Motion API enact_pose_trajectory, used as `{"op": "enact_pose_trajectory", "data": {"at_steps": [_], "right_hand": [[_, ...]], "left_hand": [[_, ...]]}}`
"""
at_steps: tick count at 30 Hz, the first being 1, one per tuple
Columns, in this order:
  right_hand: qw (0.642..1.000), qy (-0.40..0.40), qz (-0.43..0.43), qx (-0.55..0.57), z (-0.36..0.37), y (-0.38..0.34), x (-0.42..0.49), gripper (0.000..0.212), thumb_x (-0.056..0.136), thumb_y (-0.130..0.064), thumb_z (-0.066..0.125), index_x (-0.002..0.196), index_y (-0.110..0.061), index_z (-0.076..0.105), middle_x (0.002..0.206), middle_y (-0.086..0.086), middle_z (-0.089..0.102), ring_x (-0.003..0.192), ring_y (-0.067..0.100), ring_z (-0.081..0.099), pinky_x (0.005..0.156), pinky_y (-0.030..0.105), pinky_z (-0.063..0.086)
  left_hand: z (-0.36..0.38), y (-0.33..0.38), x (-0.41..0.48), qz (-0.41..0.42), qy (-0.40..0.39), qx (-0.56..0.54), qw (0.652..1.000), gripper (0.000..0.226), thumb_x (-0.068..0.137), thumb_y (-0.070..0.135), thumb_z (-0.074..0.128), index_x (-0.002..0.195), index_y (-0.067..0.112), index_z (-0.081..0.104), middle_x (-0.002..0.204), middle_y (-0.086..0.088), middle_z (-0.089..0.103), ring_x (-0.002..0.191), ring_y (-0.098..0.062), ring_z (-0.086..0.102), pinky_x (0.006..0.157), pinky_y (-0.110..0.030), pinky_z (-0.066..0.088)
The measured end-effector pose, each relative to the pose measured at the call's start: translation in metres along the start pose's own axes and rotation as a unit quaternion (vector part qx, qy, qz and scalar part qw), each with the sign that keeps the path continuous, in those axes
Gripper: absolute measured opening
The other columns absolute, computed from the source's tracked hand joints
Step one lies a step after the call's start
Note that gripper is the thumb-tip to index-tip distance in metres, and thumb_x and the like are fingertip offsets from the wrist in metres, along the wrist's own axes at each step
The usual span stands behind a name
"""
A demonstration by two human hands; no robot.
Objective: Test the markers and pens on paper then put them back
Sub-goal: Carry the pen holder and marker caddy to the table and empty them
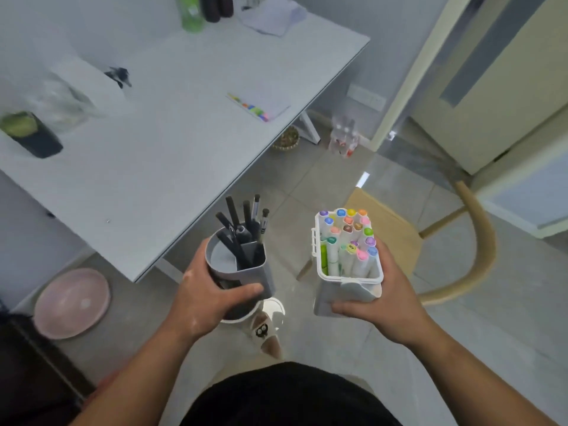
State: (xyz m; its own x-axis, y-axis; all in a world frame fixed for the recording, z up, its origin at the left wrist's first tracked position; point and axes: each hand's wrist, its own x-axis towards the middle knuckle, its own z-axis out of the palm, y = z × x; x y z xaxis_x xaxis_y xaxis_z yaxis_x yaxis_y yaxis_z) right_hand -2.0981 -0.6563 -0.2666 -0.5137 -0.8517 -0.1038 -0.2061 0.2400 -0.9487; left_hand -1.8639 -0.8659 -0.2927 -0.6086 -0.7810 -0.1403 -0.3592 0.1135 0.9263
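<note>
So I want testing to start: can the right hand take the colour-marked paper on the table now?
Probably not yet: the right hand grips the marker box, so it is full, and the paper lies farther off on the table.

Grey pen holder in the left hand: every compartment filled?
Partly filled. Left hand grips the grey pen holder; black pens stand in its right compartments, the left compartment shows bare floor. Right hand holds the marker box.
</note>
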Motion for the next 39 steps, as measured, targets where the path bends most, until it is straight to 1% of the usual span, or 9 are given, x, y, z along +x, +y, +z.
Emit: {"op": "enact_pose_trajectory", "data": {"at_steps": [5,8,15,20,24,30,32,34,39], "right_hand": [[1.000,-0.012,-0.027,-0.011,0.002,-0.023,0.126,0.108,0.058,-0.022,0.098,0.148,-0.038,0.042,0.139,-0.015,0.062,0.125,0.008,0.061,0.091,0.013,0.052],[0.999,-0.034,-0.039,-0.008,0.003,-0.038,0.192,0.109,0.056,-0.022,0.099,0.149,-0.033,0.042,0.139,-0.010,0.064,0.124,0.014,0.064,0.094,0.024,0.057],[0.992,-0.110,-0.065,-0.018,0.006,-0.059,0.338,0.108,0.056,-0.022,0.099,0.148,-0.031,0.044,0.138,-0.013,0.065,0.125,0.008,0.063,0.093,0.019,0.054],[0.971,-0.218,-0.083,-0.053,0.008,-0.054,0.458,0.109,0.056,-0.016,0.101,0.148,-0.029,0.044,0.137,-0.013,0.065,0.122,0.007,0.064,0.089,0.015,0.053],[0.940,-0.324,-0.085,-0.065,0.018,-0.045,0.565,0.113,0.053,-0.029,0.100,0.147,-0.042,0.039,0.135,-0.020,0.063,0.118,0.002,0.065,0.081,0.018,0.058],[0.884,-0.447,-0.099,-0.099,0.029,-0.042,0.698,0.118,0.054,-0.039,0.099,0.150,-0.051,0.031,0.134,-0.034,0.057,0.120,-0.008,0.060,0.086,0.007,0.051],[0.875,-0.459,-0.108,-0.106,0.043,-0.041,0.727,0.114,0.055,-0.046,0.096,0.142,-0.067,0.026,0.132,-0.042,0.053,0.120,-0.012,0.056,0.088,0.006,0.050],[0.870,-0.466,-0.112,-0.115,0.062,-0.037,0.751,0.114,0.057,-0.045,0.095,0.140,-0.071,0.021,0.131,-0.047,0.049,0.121,-0.015,0.054,0.092,0.011,0.053],[0.867,-0.471,-0.102,-0.127,0.124,-0.002,0.796,0.136,0.059,-0.024,0.100,0.161,-0.042,0.012,0.142,-0.038,0.049,0.127,-0.007,0.054,0.107,0.035,0.052]], "left_hand": [[-0.034,0.020,0.100,-0.015,0.011,-0.025,0.999,0.101,0.039,0.064,0.093,0.128,0.046,0.050,0.120,0.018,0.067,0.113,-0.011,0.065,0.097,-0.046,0.055],[-0.051,0.031,0.145,-0.014,0.037,-0.035,0.999,0.096,0.041,0.056,0.095,0.126,0.047,0.052,0.118,0.019,0.068,0.109,-0.006,0.066,0.090,-0.038,0.057],[-0.068,0.030,0.225,-0.037,0.133,-0.060,0.989,0.094,0.041,0.052,0.095,0.125,0.048,0.052,0.117,0.022,0.068,0.102,0.001,0.066,0.073,-0.022,0.056],[-0.061,0.024,0.288,-0.084,0.218,-0.081,0.969,0.094,0.040,0.048,0.096,0.124,0.045,0.054,0.114,0.018,0.069,0.094,-0.002,0.068,0.071,-0.028,0.056],[-0.043,0.021,0.353,-0.128,0.292,-0.099,0.943,0.092,0.042,0.046,0.097,0.123,0.047,0.053,0.114,0.017,0.069,0.097,-0.003,0.068,0.068,-0.025,0.058],[-0.015,0.030,0.427,-0.195,0.391,-0.125,0.891,0.091,0.041,0.044,0.096,0.123,0.044,0.054,0.112,0.017,0.069,0.098,-0.004,0.067,0.070,-0.015,0.055],[-0.011,0.032,0.443,-0.206,0.410,-0.123,0.880,0.091,0.042,0.044,0.096,0.123,0.046,0.053,0.113,0.019,0.068,0.099,-0.003,0.066,0.071,-0.015,0.055],[-0.011,0.030,0.455,-0.216,0.422,-0.120,0.872,0.091,0.043,0.045,0.095,0.123,0.049,0.052,0.113,0.020,0.068,0.100,-0.002,0.066,0.071,-0.015,0.056],[-0.015,0.008,0.478,-0.236,0.435,-0.112,0.862,0.099,0.040,0.053,0.094,0.128,0.048,0.049,0.117,0.022,0.065,0.109,-0.006,0.064,0.075,-0.015,0.056]]}}
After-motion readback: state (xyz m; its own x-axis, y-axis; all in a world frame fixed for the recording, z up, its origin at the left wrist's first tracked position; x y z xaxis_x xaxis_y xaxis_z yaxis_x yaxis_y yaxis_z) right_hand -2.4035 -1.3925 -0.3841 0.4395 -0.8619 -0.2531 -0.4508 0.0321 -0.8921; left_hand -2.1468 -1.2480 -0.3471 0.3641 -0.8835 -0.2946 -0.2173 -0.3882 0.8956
